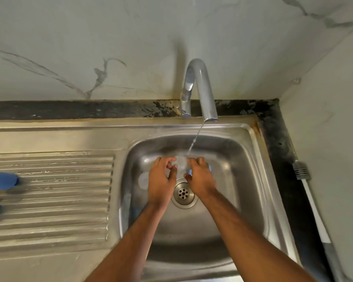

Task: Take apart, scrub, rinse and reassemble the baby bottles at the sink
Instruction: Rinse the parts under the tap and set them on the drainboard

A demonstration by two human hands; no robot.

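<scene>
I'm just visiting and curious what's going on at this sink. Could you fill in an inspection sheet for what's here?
Surface: steel sink basin with drain; ribbed draining board to its left, wet.
Job's things: a clear, blurred bottle part under the water stream from the tap; a pale round piece in the basin; a bit of blue behind the right hand; blue pieces at the draining board's left edge.
Clutter: bottle brush on the dark counter at right.
Hands: left hand and right hand at the clear part, fingers curled; grip too blurred to tell.
Cables: nothing seen.
Surroundings: marbled wall, stained dark edging.
</scene>
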